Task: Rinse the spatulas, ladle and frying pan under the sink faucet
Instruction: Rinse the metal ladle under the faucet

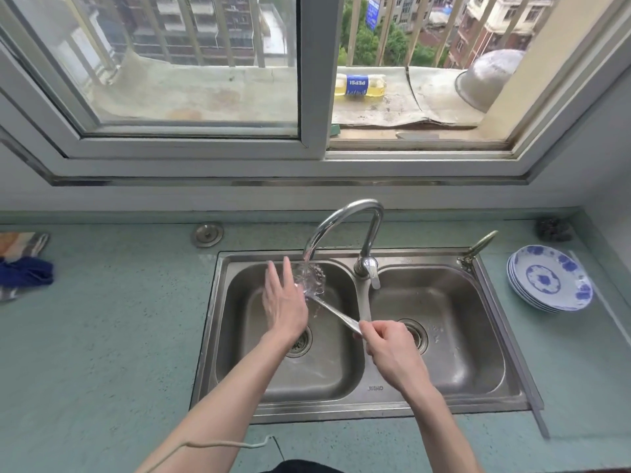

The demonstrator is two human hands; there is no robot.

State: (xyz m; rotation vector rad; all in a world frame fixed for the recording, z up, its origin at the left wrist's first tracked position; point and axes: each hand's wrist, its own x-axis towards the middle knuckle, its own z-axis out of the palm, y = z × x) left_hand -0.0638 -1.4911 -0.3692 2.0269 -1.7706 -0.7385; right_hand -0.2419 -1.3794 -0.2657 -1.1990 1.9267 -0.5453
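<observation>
Under the faucet (345,230), in the left basin of the sink (362,401): a slotted metal utensil (316,279), head up in the running stream, handle slanting down and toward the divider between the basins. Spatula or ladle, hard to tell through the splash; perforations visible on the head.

Right hand (387,343), just right of the faucet's stream and over the divider: fingers curled round the end of the handle, clamped on it. Left hand (283,298), left of the stream: fingers straight and spread, palm against or just beside the wet head, holding nothing; actual contact hidden by water.

Handling, as a judgement: thin stamped steel, so light and stiff, no flex to fear and no fragility. Wet and perhaps soapy, hence slippery; long lever arm from handle end to head, so a loose pinch likely to let it twist under the water's push. Best hold at the flat handle end, thumb across the broad face, as now. Head better rubbed with flat fingers than gripped; slot edges possibly sharp.

Right of the faucet, on the counter: a stack of blue-patterned plates (549,283). Left of it: a cloth (24,264). Frying pan and other utensils not in view.
</observation>
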